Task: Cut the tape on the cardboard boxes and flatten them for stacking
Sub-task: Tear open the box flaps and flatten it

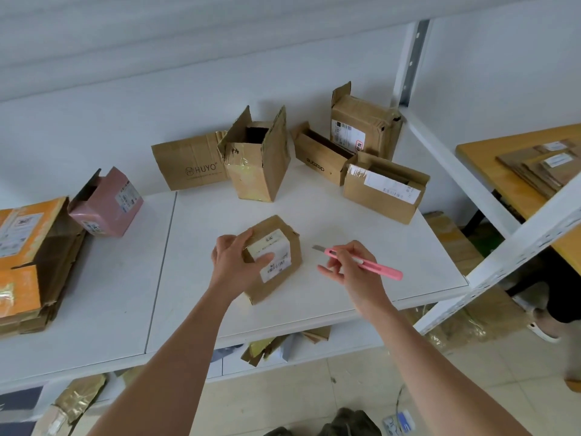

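Storeroom: white metal shelving (pixel 490 272), opened shipping cartons (pixel 257 158), flattened cardboard (pixel 540 171).

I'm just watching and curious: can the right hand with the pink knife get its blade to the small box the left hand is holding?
Probably yes. The right hand holds the pink knife beside the small box, blade toward it, over bare shelf. The left hand grips the box's far side.

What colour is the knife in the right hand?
Pink, with a bare metal blade; the knife shows clearly in the head view, held in the right hand.
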### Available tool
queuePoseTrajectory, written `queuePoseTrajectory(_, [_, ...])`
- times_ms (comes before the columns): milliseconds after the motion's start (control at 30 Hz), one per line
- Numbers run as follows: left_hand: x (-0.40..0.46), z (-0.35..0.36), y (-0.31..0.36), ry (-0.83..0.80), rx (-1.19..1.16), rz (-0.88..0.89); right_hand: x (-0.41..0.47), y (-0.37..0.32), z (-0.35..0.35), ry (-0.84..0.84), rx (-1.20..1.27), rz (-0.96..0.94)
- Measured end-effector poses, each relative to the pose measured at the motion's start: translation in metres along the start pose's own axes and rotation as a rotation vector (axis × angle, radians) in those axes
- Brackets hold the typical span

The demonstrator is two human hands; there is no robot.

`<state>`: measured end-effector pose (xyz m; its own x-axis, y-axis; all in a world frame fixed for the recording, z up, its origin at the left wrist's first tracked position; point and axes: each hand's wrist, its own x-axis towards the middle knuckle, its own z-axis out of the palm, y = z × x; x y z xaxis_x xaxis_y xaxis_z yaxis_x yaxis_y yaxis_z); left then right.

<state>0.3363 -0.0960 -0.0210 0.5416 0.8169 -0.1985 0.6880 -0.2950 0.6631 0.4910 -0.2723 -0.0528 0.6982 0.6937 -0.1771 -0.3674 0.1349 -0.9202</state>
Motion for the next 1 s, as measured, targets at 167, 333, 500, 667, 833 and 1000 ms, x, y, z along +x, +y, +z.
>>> queuePoseTrajectory(167, [-0.005,-0.01,0.018,-0.048,0.203,-0.076,-0.013,0.011,0.009,0.157,-0.002,-0.009])
queuePoseTrajectory(333, [-0.015,0.001,0.044,0.01,-0.159,-0.204,-0.015,0.014,0.035,0.125,0.017,-0.009])
queuePoseTrajectory(500, [-0.014,0.009,0.049,0.132,0.205,-0.107,0.001,0.005,0.045,0.176,0.015,-0.044])
queuePoseTrajectory(667, [0.007,0.003,0.032,-0.038,0.373,0.176,0.013,-0.002,0.043,0.174,0.028,-0.026])
queuePoseTrajectory(833, [0.012,0.008,0.021,-0.095,0.524,0.206,0.017,0.001,0.04,0.183,0.172,0.047])
queuePoseTrajectory(1000, [0.013,0.01,0.027,-0.072,0.576,0.135,0.015,0.01,0.04,0.169,0.184,0.066])
